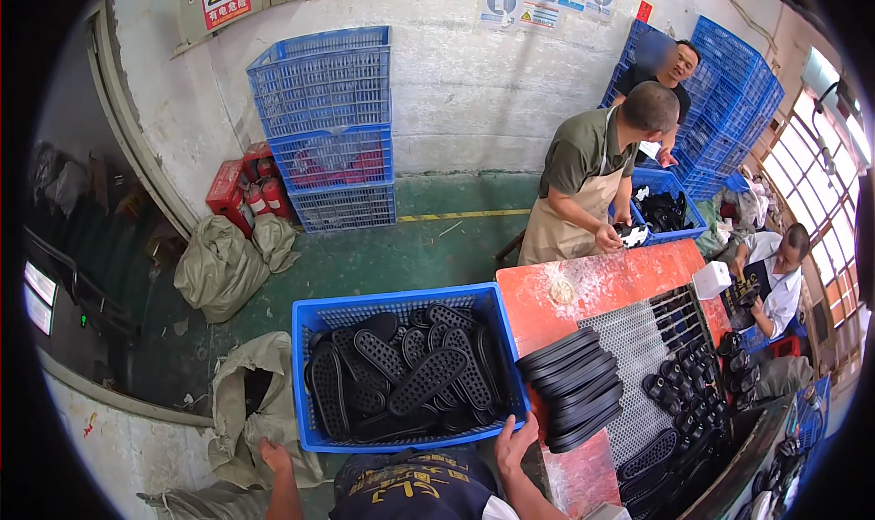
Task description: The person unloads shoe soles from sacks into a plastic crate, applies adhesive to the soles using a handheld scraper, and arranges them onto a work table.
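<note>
In front of me is a blue plastic crate (pixel 497 292) full of black shoe soles (pixel 430 379) with studded faces, piled loosely. My right hand (pixel 515 442) is at the crate's near right corner, its thumb and fingers apart, seemingly touching the rim. Lower left, my left hand (pixel 275 458) is away from the crate, beside a crumpled beige sack (pixel 246 411); its fingers look apart and I see nothing in them. Right of the crate, a neat row of stacked black soles (pixel 570 388) lies on a worn red worktable (pixel 583 474).
Black shoes (pixel 693 383) stand beside a metal mesh panel (pixel 629 356) on the table. Across it, a person in an apron (pixel 583 183) faces another person. A third person sits at right. Stacked blue crates (pixel 324 128), fire extinguishers (pixel 264 196) and a full sack (pixel 219 269) line the far left.
</note>
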{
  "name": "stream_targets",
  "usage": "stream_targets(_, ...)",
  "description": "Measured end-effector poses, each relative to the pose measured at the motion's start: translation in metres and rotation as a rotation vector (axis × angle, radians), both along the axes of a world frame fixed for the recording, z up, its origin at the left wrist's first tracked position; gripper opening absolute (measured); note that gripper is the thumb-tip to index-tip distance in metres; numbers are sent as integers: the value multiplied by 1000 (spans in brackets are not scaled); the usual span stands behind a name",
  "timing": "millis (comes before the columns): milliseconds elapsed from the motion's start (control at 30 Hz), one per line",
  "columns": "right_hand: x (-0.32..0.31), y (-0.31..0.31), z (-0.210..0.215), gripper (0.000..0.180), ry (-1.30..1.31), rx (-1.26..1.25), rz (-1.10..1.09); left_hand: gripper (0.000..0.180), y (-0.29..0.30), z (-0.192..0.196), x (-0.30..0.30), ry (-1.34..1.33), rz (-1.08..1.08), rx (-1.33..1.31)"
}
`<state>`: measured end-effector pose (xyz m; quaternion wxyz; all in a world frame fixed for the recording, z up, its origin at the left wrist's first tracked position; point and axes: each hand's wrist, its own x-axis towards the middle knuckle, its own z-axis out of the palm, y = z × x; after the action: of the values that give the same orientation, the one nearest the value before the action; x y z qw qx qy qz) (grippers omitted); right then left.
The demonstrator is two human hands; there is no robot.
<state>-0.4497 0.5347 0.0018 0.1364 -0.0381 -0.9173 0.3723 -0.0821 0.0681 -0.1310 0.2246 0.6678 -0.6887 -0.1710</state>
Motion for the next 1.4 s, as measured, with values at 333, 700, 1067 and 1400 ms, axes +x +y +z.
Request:
stream_targets(333, -6, -30, 22, 44, -77, 97, 223, 35, -49, -7, 44, -90, -192, 160)
stream_targets(700, 29, -172, 67, 26, -386, -53, 1032, 84, -121, 96, 3, -73, -54, 35)
stream_targets(1067, 180, -490, 14, 21, -152, -19, 1994, 22, 12, 82, 16, 236, -624, 617)
stream_targets(1400, 205, -515, -115, 49, -288, 1143, 1898, 45, 40, 85, 11, 1184, 359, 903)
